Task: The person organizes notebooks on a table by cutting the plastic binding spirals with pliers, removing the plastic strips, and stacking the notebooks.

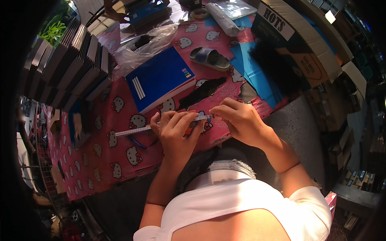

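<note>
A long, thin white strip with grid lines [132, 131] runs from left of my hands toward my right fingers, low over the pink cloth. My left hand [176, 130] is closed around its middle, with the thumb and fingers on both sides. My right hand [243, 122] pinches at the strip's right end; its fingertips partly hide what they grip there. Something orange-red shows under and between my left fingers, too covered to name. A blue pen [137, 142] lies on the cloth beside the strip. Beyond my hands is a stack of blue-covered notebooks [159, 78].
Tall notebook stacks [74, 60] stand at the left. A slide sandal [210, 58], blue sheets [255, 72] and a large cardboard box [295, 40] are at the right. A clear plastic bag [146, 46] and a white roll [223, 20] lie farther back. Another person's hand [116, 15] shows at the top.
</note>
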Tool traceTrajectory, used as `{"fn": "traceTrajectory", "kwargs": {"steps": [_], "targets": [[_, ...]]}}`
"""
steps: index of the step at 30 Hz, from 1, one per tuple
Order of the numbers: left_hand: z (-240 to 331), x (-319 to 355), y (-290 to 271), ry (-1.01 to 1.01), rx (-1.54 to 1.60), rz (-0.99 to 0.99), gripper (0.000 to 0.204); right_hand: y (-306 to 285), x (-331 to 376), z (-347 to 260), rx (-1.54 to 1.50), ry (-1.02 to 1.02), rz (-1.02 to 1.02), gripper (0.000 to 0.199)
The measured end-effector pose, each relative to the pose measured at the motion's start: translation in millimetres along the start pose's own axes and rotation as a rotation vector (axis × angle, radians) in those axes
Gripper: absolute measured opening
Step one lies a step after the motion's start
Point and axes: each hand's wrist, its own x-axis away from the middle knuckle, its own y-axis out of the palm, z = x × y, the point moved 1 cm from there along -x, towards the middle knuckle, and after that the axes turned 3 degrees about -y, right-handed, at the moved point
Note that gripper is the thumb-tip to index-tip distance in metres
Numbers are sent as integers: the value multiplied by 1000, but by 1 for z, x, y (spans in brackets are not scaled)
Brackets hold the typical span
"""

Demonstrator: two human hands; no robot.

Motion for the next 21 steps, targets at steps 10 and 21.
{"fn": "traceTrajectory", "kwargs": {"steps": [10,21], "targets": [[-2,7,-8,-27,29,1,24,-7,-109,76,204,238,-486,39],[-12,7,-14,-86,35,71,29,7,-56,125,-638,189,-66,57]]}}
